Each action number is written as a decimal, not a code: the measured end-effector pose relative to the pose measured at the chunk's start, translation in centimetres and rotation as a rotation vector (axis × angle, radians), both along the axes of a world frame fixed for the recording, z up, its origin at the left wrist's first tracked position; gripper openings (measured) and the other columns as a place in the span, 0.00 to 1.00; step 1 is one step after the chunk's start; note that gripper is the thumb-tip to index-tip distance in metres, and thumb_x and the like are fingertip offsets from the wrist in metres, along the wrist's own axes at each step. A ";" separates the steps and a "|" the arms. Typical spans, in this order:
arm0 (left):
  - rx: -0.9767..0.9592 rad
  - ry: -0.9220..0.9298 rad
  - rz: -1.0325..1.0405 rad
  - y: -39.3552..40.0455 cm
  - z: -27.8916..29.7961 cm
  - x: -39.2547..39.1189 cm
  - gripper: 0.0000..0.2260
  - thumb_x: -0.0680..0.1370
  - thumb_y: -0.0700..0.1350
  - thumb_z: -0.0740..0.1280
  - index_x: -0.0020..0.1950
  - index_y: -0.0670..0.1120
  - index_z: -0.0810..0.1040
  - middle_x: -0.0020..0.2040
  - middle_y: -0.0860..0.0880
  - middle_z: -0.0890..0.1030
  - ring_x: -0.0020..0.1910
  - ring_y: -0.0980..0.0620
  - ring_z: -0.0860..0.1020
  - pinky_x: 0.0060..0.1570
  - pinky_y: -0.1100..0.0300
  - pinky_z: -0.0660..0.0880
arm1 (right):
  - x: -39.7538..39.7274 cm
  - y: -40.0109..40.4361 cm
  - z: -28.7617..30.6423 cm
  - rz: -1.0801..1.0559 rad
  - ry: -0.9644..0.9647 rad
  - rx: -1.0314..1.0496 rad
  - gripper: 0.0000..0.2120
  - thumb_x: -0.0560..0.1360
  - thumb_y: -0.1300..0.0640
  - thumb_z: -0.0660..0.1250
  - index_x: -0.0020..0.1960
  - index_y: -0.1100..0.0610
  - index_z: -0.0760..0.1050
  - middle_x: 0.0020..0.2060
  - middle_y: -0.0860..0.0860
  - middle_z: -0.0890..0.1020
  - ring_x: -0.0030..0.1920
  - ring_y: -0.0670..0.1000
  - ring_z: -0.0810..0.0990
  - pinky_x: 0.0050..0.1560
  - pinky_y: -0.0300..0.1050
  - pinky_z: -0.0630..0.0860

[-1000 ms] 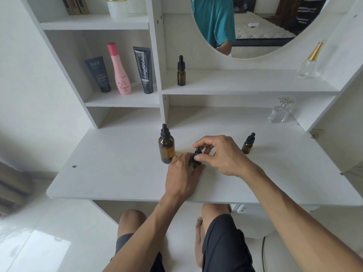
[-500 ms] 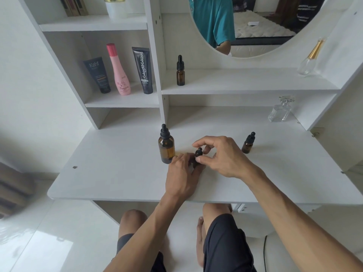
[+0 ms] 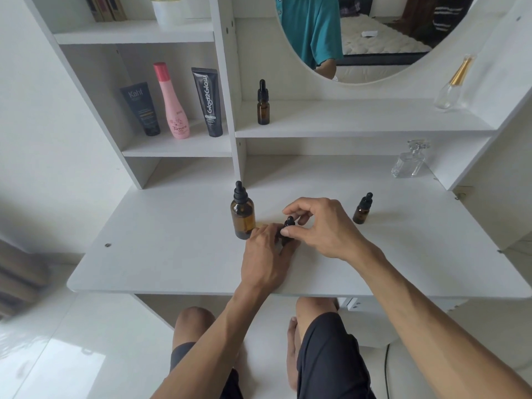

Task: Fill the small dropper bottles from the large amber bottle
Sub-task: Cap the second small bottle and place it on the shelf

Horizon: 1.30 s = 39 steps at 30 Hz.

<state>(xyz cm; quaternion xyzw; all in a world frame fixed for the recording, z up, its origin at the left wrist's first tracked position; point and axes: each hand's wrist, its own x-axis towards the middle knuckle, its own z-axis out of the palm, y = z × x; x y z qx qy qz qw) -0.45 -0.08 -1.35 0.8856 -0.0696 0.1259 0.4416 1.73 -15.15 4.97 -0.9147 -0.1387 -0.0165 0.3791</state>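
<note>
Head view hid the small bottle (image 3: 285,236) my left hand (image 3: 266,254) gripped; my right hand (image 3: 318,228) pinched its cap, beside the large amber bottle (image 3: 242,218).

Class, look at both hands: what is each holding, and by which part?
The left hand grips the small dropper bottle by its body; the right hand pinches its black dropper cap.

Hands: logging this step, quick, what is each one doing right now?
Left hand: holding the small bottle on the desk.
Right hand: pinching its black cap.
</note>
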 end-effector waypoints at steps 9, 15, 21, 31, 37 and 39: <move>0.009 0.000 0.000 0.0 0.2 -0.1 0.09 0.77 0.50 0.70 0.48 0.45 0.79 0.42 0.52 0.78 0.45 0.50 0.73 0.43 0.56 0.71 | -0.2 0.2 0.3 0.001 0.000 -0.024 0.16 0.70 0.52 0.78 0.57 0.48 0.82 0.47 0.43 0.84 0.47 0.43 0.81 0.47 0.29 0.73; 0.013 -0.005 0.002 0.0 0.2 -0.2 0.10 0.77 0.50 0.70 0.49 0.44 0.79 0.42 0.51 0.78 0.45 0.49 0.73 0.43 0.57 0.70 | -0.3 0.1 0.2 -0.005 0.013 -0.027 0.16 0.71 0.53 0.78 0.58 0.49 0.82 0.48 0.44 0.84 0.47 0.42 0.81 0.45 0.25 0.71; 0.017 -0.002 0.010 0.0 0.1 -0.1 0.10 0.77 0.50 0.70 0.48 0.44 0.79 0.41 0.50 0.79 0.45 0.48 0.74 0.44 0.56 0.71 | -0.3 0.2 0.4 -0.011 0.016 -0.019 0.15 0.71 0.53 0.78 0.57 0.49 0.82 0.47 0.45 0.85 0.46 0.44 0.82 0.47 0.29 0.74; 0.025 -0.005 0.003 0.0 0.0 -0.1 0.09 0.77 0.50 0.69 0.47 0.44 0.78 0.41 0.52 0.77 0.44 0.50 0.73 0.42 0.57 0.70 | -0.5 0.3 0.2 -0.030 0.018 -0.015 0.17 0.70 0.52 0.78 0.57 0.49 0.82 0.47 0.44 0.85 0.47 0.43 0.82 0.47 0.26 0.73; 0.027 0.003 0.008 -0.1 0.0 0.0 0.10 0.77 0.51 0.69 0.49 0.44 0.79 0.44 0.51 0.80 0.46 0.49 0.74 0.44 0.57 0.71 | -0.4 0.4 0.1 -0.025 0.016 -0.016 0.13 0.72 0.56 0.77 0.55 0.49 0.82 0.49 0.46 0.85 0.48 0.44 0.82 0.46 0.24 0.71; 0.020 0.011 0.014 -0.1 0.0 0.0 0.10 0.77 0.51 0.69 0.49 0.44 0.79 0.44 0.51 0.80 0.46 0.49 0.74 0.44 0.56 0.72 | -0.4 0.4 0.0 -0.025 0.010 -0.018 0.12 0.71 0.56 0.77 0.54 0.49 0.83 0.48 0.46 0.85 0.47 0.46 0.82 0.45 0.24 0.71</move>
